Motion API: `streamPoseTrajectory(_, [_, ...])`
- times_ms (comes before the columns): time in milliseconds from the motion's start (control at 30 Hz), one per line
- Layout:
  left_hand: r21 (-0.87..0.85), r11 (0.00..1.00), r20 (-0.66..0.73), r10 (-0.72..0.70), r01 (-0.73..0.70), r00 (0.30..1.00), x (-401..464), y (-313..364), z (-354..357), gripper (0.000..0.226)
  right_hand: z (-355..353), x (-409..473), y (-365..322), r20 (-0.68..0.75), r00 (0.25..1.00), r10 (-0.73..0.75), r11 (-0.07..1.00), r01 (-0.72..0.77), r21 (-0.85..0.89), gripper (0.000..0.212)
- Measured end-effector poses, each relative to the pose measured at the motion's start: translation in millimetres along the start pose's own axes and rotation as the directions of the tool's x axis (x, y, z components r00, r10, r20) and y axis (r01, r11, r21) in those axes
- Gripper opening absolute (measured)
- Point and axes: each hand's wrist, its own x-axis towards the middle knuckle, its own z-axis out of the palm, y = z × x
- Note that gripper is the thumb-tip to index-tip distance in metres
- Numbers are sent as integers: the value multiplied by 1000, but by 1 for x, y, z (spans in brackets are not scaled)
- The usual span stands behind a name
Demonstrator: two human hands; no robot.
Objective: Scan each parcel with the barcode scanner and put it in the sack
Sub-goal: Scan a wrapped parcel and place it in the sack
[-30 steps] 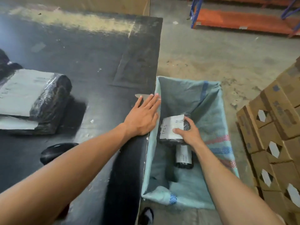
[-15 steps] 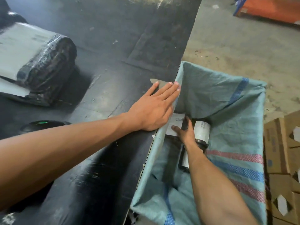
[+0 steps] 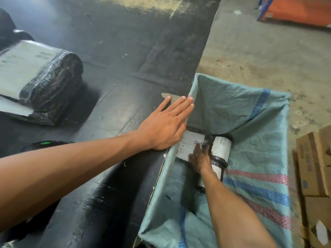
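A teal woven sack [image 3: 250,119] with blue and red stripes hangs open against the right edge of the black table [image 3: 125,51]. My right hand [image 3: 199,157] reaches deep into it, fingers laid on a black parcel with a white label [image 3: 189,143]. A rolled black parcel with a white label [image 3: 221,147] lies just right of that hand. My left hand [image 3: 166,126] rests flat on the table edge, fingertips at the sack's rim. The black barcode scanner [image 3: 44,143], with a green light, sits on the table, mostly hidden behind my left forearm. A large black-wrapped parcel [image 3: 48,86] lies at the table's left.
Stacked cardboard boxes [image 3: 313,167] stand right of the sack. An orange and blue rack [image 3: 295,9] is on the concrete floor at the far right. Another dark wrapped bundle [image 3: 7,25] sits at the table's far left.
My right hand has lowered the labelled parcel from near the sack's mouth to the bottom, beside the rolled parcel. The left hand stayed on the table edge.
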Motion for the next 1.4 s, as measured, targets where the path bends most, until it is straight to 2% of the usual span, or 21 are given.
streamPoseTrajectory(67, [-1,1000,4,1,-1,1000,0,0,-1,61,1,-1,5,47,998,-49,969,59,-241,72])
streamPoseTrajectory(133, [-4,1000,11,2,-2,1000,0,-1,-1,61,3,2,4,98,990,-106,887,138,-440,79])
streamPoseTrajectory(233, [3,1000,5,3,-3,1000,0,-1,1,62,9,7,4,174,981,-85,813,169,-557,83])
streamPoseTrajectory(333, [22,1000,2,11,-11,1000,0,-2,4,63,12,10,7,155,984,-90,783,166,-600,82])
streamPoseTrajectory(567, [47,999,-8,25,-24,1000,-1,-3,5,65,12,14,1,161,987,-10,786,107,-609,88])
streamPoseTrajectory(700, [30,999,-7,25,-25,1000,-1,-3,4,63,2,18,-8,231,972,41,830,96,-550,85])
streamPoseTrajectory(833, [17,1000,-3,15,-15,1000,0,-3,4,62,-16,11,-13,285,959,4,861,142,-489,75])
streamPoseTrajectory(1033, [7,1000,-32,28,-28,999,0,-5,7,65,-61,-32,-23,186,982,-26,861,117,-495,73])
streamPoseTrajectory(1200, [-34,999,-28,19,-20,999,0,-2,5,61,-92,-77,-20,154,988,-6,923,65,-379,78])
streamPoseTrajectory(1400, [-231,972,-41,-46,36,998,-15,2,-16,61,-123,-154,-61,40,999,-33,966,42,-255,77])
